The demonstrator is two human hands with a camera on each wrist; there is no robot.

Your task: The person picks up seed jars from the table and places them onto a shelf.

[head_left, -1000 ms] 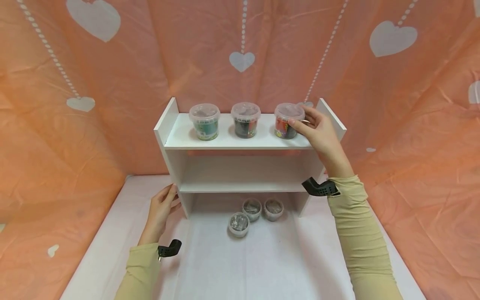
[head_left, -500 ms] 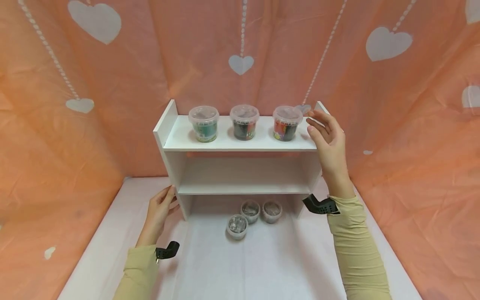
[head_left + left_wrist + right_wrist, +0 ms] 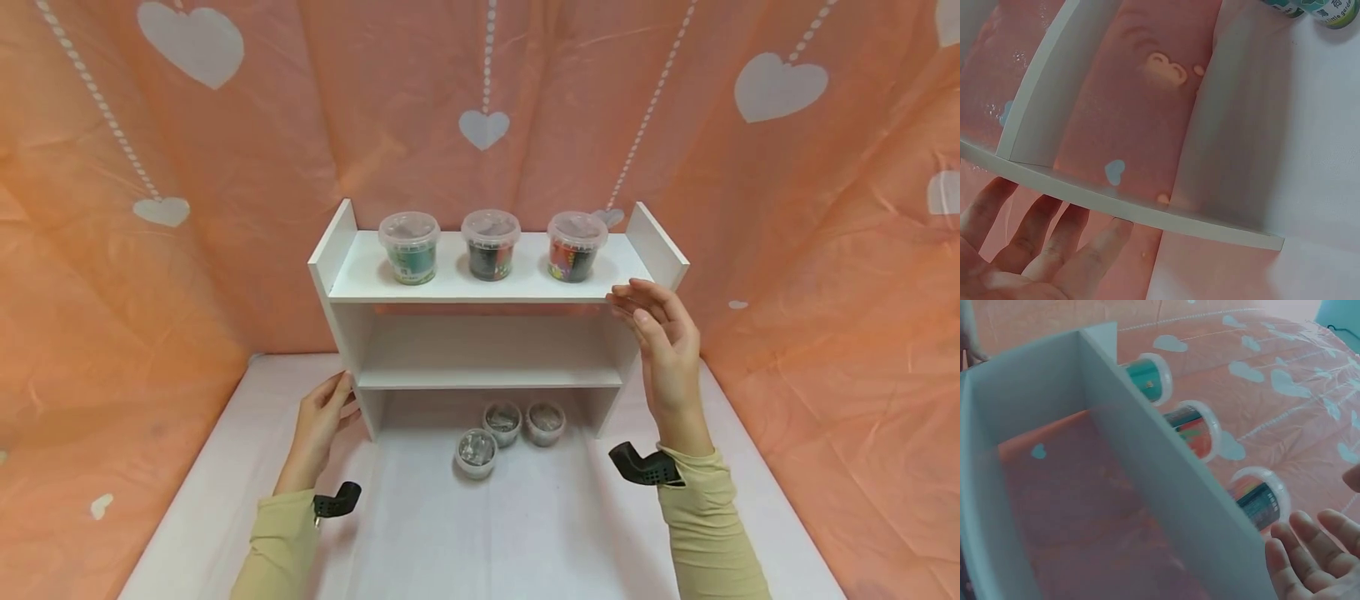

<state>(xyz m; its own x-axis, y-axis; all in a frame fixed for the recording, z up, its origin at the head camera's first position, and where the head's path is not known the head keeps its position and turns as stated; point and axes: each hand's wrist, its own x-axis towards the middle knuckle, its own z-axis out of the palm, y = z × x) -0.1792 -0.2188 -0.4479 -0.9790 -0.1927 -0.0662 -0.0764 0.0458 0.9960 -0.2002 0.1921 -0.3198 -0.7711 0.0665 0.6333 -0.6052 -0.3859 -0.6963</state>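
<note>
A white shelf unit (image 3: 487, 377) stands on the pale cloth. On its top board are a green-labelled tub (image 3: 412, 260), a black-and-red tub (image 3: 491, 258) and a red-and-black tub (image 3: 576, 258), upright in a row with clear lids. My right hand (image 3: 667, 358) is in front of the board's right end, holding nothing, fingers relaxed and apart from the tubs. In the right wrist view its fingers (image 3: 1313, 544) look near the closest tub. My left hand (image 3: 318, 429) rests its fingertips (image 3: 1121, 226) against the left side panel.
Three more lidded tubs stand on the cloth at the unit's bottom: a front tub (image 3: 476, 452), a middle tub (image 3: 502, 421) and a right tub (image 3: 545, 422). An orange curtain (image 3: 405, 100) with hearts hangs behind and at both sides.
My right hand has let go of the red-and-black tub and moved down and toward me, below the top board's edge. That tub stays on the board. My left hand has kept its place.
</note>
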